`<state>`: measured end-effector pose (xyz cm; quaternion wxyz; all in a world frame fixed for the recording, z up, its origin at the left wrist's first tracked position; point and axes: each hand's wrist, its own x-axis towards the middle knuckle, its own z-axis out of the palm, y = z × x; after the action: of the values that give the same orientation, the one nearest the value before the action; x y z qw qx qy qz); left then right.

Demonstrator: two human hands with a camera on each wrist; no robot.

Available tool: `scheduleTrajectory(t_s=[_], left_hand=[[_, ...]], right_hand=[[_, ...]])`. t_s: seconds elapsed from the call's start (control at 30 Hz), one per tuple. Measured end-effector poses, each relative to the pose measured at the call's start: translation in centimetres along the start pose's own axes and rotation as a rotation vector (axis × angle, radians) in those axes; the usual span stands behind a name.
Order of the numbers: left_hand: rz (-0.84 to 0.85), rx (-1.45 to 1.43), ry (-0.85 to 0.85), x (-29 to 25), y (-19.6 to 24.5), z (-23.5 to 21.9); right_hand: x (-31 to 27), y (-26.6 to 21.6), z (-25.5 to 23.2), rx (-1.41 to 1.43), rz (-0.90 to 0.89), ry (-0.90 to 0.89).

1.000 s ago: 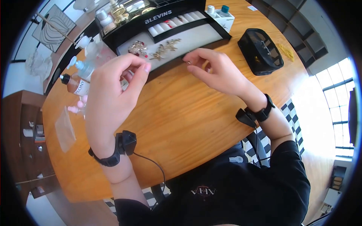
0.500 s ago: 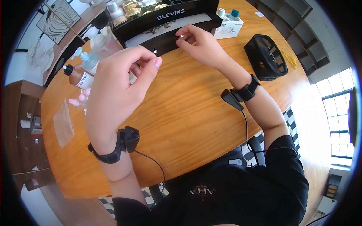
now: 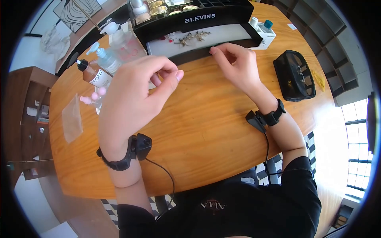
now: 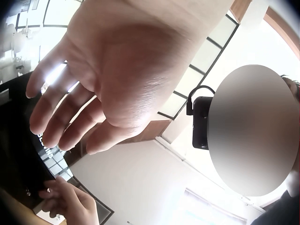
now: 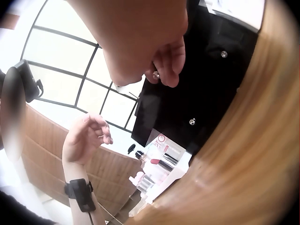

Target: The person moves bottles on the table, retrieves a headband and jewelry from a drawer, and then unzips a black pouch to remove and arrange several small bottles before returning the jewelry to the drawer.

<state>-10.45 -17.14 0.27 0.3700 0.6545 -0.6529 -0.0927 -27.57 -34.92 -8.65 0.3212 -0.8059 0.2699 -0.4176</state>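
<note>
A black organizer box (image 3: 166,27) marked BLEVINS stands at the back of the table, its white-lined drawer (image 3: 234,33) pulled partway out. Gold-toned jewelry (image 3: 192,37) and red-beaded pieces lie in the drawer. At the drawer's front edge, my right hand (image 3: 240,65) pinches a small crystal knob (image 5: 156,75) between thumb and fingers. My left hand (image 3: 139,93) hovers over the table left of the drawer, holding nothing. Its fingers are loosely bent, seen from the palm side in the left wrist view. Further crystal knobs (image 5: 192,122) dot the box's black front.
Pump bottles (image 3: 107,59), a brown PEONY bottle (image 3: 93,73) and pink-capped containers (image 3: 94,96) stand to the left, near a clear plastic pouch (image 3: 72,119). To the right are a white holder (image 3: 265,37) with bottles and a black mesh case (image 3: 293,75). A cable trails from each wrist camera.
The drawer slid inward with my right hand, then came partway out again as the hand drew back. White ring rolls seen earlier are now hidden. My left hand stays loosely bent.
</note>
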Motion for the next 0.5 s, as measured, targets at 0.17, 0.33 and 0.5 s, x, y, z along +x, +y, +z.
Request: scheduleTrajectory(t_s=[0.17, 0.33, 0.5], left_hand=[[-0.114, 0.088, -0.032, 0.0, -0.3, -0.9], [-0.101, 0.007, 0.054, 0.2, -1.1, -0.4], [-0.113, 0.004, 0.046, 0.2, -1.2, -0.4]], right_hand=[[-0.3, 0.3, -0.3, -0.004, -0.114, 0.035], [0.0, 1.1, -0.5, -0.028, -0.128, 0.015], [0.3, 1.1, -0.4, -0.002, -0.175, 0.019]])
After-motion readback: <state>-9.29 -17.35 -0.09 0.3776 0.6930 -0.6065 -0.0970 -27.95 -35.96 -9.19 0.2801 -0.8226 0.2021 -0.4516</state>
